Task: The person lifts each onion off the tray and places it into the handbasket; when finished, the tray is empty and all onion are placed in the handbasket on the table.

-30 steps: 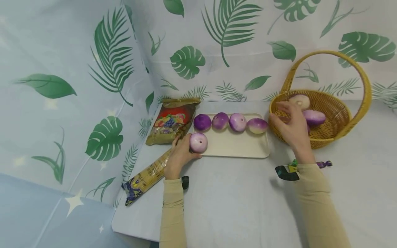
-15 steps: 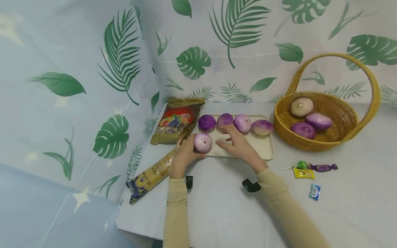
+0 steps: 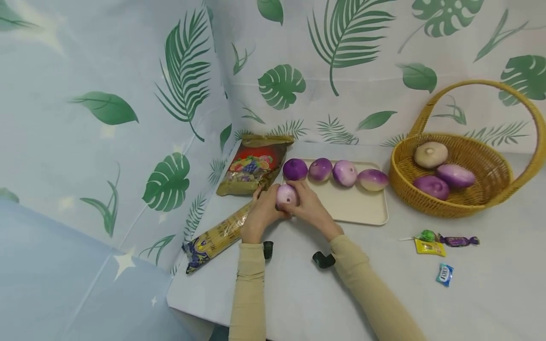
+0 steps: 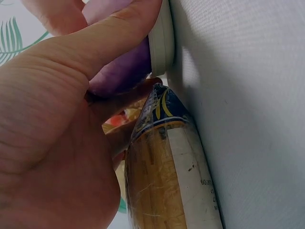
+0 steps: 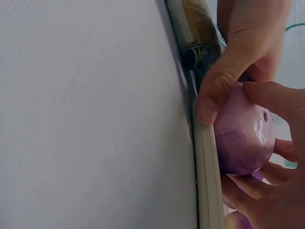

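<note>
A pale purple onion point(image 3: 286, 195) stands at the left front corner of the cream tray point(image 3: 358, 208). My left hand point(image 3: 261, 214) holds it from the left, with the thumb along the tray's front rim in the right wrist view. From the other side my right hand point(image 3: 313, 209) grips the same onion point(image 5: 240, 140), fingers behind and thumb on its near face. Along the tray's back edge sit several more onions, among them a dark purple onion point(image 3: 295, 169) and a purple-and-cream onion point(image 3: 373, 180). Beneath my left hand lies a packet of spaghetti point(image 4: 157, 176).
A wicker basket point(image 3: 452, 211) with a tall handle stands right of the tray, holding a white onion point(image 3: 431, 155) and two purple ones. In front of it lie a lollipop point(image 3: 427, 235) and several wrapped sweets point(image 3: 445, 274). A brown candy bag point(image 3: 251, 166) is left of the tray.
My right hand has come left from the basket, over the tray, and has taken hold of the front onion. My left hand has stayed at that onion. The view has shifted leftward.
</note>
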### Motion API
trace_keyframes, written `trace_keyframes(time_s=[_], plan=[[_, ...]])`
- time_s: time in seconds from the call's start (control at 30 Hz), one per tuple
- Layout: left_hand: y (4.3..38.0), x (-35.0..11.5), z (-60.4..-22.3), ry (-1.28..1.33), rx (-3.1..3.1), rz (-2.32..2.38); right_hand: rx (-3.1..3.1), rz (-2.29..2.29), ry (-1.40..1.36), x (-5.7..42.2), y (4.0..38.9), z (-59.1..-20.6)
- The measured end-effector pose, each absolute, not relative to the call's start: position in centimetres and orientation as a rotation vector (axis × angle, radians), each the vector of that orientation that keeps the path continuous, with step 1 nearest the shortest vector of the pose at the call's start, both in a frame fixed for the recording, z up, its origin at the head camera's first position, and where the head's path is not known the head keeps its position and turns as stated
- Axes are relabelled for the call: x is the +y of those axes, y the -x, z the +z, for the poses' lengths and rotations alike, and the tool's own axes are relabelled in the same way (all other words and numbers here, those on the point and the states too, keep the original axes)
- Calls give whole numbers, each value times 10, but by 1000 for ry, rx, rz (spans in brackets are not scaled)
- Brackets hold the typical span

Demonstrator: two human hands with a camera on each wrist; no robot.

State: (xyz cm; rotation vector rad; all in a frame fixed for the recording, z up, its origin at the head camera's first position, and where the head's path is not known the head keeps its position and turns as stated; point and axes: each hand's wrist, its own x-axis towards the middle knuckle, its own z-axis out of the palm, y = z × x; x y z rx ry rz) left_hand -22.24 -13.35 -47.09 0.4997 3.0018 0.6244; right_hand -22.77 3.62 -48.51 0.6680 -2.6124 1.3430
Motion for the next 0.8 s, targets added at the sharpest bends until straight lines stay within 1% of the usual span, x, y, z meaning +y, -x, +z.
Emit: trace_keyframes(time_s=[0.13,0.3,0.43,0.57,0.8], plan=[[222,-130,-471,-496,2992,636,-2598,1311,-599,49,224,-477],[223,-131,-471,-482,2986,596,-2551,1317,-502,85,220,-456],[224,-131,-471,-487,2974,527,-2543,1355,-325,127,210,-432],[223,-130,-470,-473,2968,476,-2519,1296,-156,175,197,-411],[219,-130,-468,-463,2956,526,-2484,1154,103,253,175,-381]])
